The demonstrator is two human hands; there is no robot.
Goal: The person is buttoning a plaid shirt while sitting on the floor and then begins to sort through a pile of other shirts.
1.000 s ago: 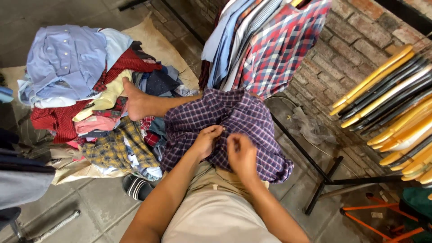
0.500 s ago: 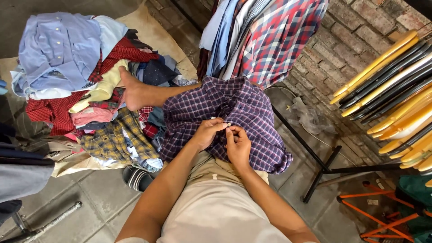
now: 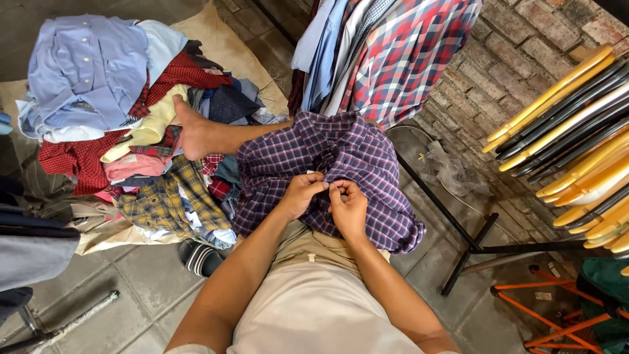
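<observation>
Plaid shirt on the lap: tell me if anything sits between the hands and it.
Nothing visible does. The left hand and right hand already pinch the purple plaid shirt at one spot, fingertips meeting on the fabric. The clothes pile lies off to the side.

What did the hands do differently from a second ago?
The left hand and right hand drew closer, so both now pinch one spot on the purple plaid shirt; a second ago they gripped it slightly apart. The clothes pile, bare foot and hanging shirts stayed put.
</observation>
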